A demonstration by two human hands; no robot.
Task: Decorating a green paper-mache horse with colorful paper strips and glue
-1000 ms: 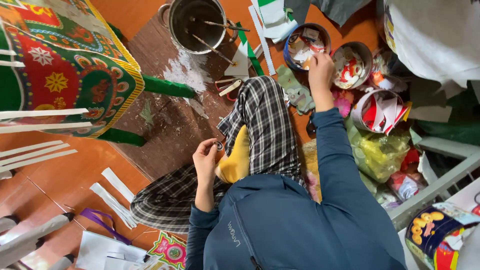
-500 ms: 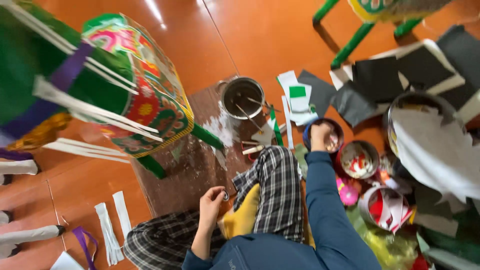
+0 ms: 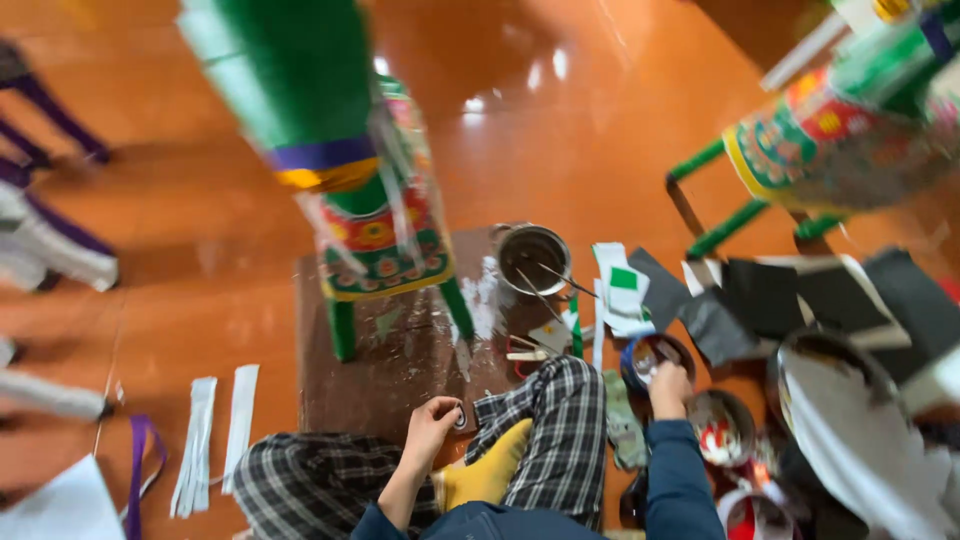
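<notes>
From the head view, I sit on the orange floor (image 3: 600,140) with my legs folded, plaid trousers (image 3: 565,420) and a yellow sock (image 3: 488,472) below me.

My left hand (image 3: 430,425) rests at the near edge of the brown board (image 3: 390,370). Its fingers are curled around a small dark ring (image 3: 459,416), pinched at the tips. My right hand (image 3: 671,384) is stretched out to the blue-rimmed bowl (image 3: 640,352), fingers dipping over its rim. I cannot tell whether they have closed on anything inside.

As I judge it, I am at a picking step: one piece held on the board, the other hand in the bowl of bits. A next move would call for a fine pinch and a look down, since the bowl's contents are small and mixed.

The board is matt, smeared with white paste or powder. On it stand a shiny metal pot (image 3: 533,258) with thin sticks leaning in it, and a green-legged stand (image 3: 385,235) wrapped in bright patterned paper. White paper strips (image 3: 215,440) lie flat to the left. Dark sheets (image 3: 790,295) and green-and-white paper scraps (image 3: 622,285) lie to the right, near more round bowls (image 3: 722,430) of red and white bits.
</notes>
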